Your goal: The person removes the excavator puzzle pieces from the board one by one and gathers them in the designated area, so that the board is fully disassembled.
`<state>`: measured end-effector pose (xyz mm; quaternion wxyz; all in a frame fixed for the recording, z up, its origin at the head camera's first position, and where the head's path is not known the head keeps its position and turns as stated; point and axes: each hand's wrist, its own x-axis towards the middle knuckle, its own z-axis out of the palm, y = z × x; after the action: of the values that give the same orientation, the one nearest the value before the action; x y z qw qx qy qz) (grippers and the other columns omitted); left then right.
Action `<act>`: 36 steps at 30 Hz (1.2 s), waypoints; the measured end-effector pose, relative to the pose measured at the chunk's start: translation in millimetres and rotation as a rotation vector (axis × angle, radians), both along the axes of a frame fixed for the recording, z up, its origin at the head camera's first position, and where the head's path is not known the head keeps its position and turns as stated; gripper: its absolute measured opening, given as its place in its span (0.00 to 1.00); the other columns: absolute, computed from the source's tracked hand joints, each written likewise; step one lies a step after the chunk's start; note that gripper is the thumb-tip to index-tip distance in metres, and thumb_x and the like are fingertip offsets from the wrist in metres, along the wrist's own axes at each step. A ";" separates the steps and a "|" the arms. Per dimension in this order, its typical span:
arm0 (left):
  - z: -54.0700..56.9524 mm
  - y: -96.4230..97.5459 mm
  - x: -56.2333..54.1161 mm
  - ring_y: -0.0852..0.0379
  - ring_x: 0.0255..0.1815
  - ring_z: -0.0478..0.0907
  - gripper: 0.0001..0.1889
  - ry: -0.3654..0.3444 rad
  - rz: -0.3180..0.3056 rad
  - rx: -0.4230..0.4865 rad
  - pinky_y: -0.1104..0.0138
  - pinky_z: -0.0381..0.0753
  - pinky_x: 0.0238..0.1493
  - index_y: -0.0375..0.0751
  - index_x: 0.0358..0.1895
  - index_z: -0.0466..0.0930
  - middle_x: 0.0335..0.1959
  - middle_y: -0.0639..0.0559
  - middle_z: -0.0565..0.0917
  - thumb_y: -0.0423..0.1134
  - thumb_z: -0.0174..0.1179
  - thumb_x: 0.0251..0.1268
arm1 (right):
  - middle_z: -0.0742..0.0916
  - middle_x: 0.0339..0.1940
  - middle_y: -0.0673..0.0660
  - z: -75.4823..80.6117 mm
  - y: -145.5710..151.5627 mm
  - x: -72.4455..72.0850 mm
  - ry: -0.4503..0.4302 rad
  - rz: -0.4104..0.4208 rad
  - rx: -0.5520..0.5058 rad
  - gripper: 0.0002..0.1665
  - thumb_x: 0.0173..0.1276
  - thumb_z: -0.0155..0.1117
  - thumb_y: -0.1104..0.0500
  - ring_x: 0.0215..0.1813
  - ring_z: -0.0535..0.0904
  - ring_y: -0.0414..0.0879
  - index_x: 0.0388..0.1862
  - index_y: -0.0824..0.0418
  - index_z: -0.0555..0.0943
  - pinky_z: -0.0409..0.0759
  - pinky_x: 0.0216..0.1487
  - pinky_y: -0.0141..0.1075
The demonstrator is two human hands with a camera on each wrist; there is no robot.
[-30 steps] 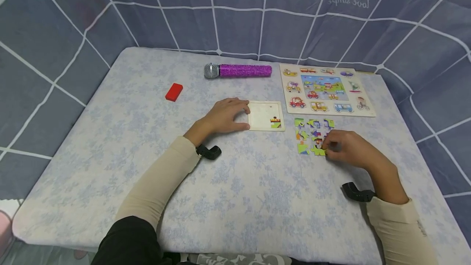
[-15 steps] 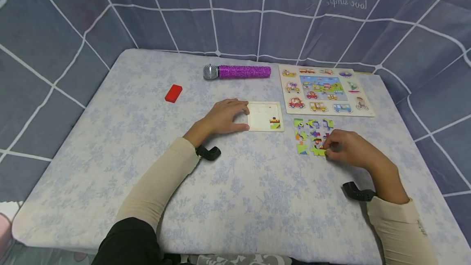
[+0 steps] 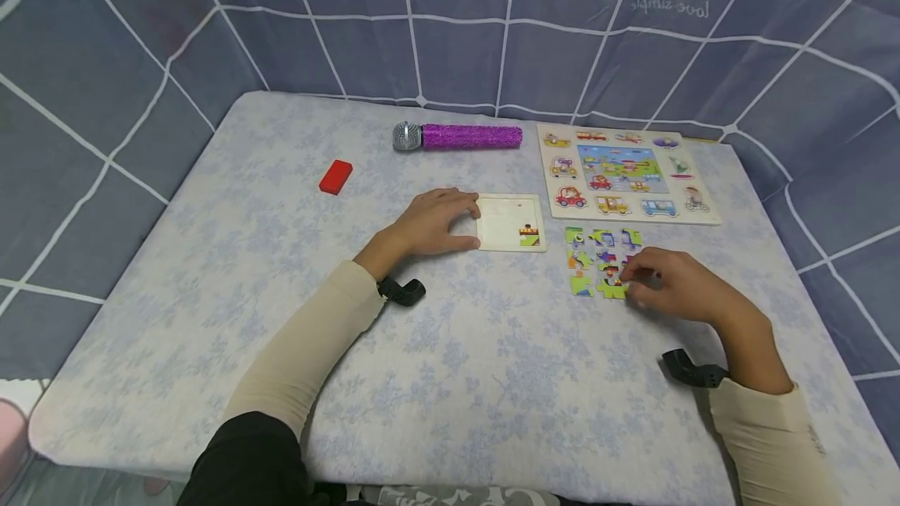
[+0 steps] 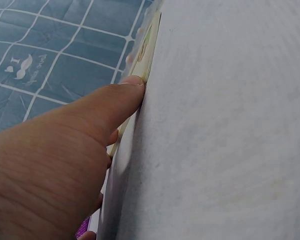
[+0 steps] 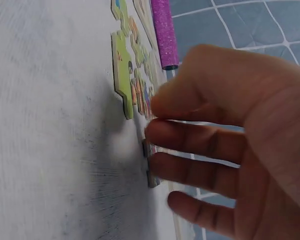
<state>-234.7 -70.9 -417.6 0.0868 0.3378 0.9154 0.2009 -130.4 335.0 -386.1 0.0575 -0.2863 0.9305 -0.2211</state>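
Note:
In the head view, my left hand [image 3: 432, 225] holds the left side of a shallow wooden puzzle tray [image 3: 499, 221]. A thumb [image 4: 132, 82] presses on the tray's near corner in the left wrist view. One puzzle piece [image 3: 530, 236] sits in the tray's lower right corner. To the right of the tray, several green and multicoloured puzzle pieces [image 3: 580, 260] lie in rows on the cloth. My right hand [image 3: 668, 283] hovers at the right side of these pieces, fingers bent. Its fingertips [image 5: 157, 132] are close to the pieces, with nothing visible between them and the thumb.
Behind the loose pieces lies a larger picture puzzle board [image 3: 703, 213] with vehicles. A purple glitter microphone [image 3: 471, 137] lies at the back, and a red block [image 3: 336, 177] lies to the left. The patterned tablecloth [image 3: 422, 381] meets a blue-grey checked curtain [image 3: 457, 53].
My right hand has shifted slightly right, off the edge of the bottom green piece, and its thumb and finger have parted a little. My left hand stays on the tray.

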 end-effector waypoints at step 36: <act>2.6 1.3 -1.4 0.43 0.78 0.54 0.24 -0.016 -0.006 0.006 0.42 0.53 0.74 0.54 0.60 0.76 0.78 0.53 0.63 0.60 0.63 0.68 | 0.80 0.42 0.60 10.4 -131.1 -96.6 -0.206 0.089 0.128 0.13 0.65 0.71 0.64 0.40 0.71 0.51 0.47 0.67 0.82 0.74 0.42 0.45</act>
<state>-236.1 -69.6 -414.9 0.0936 0.3395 0.9130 0.2058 -227.1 203.9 -375.7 0.1805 -0.2991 0.9183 -0.1865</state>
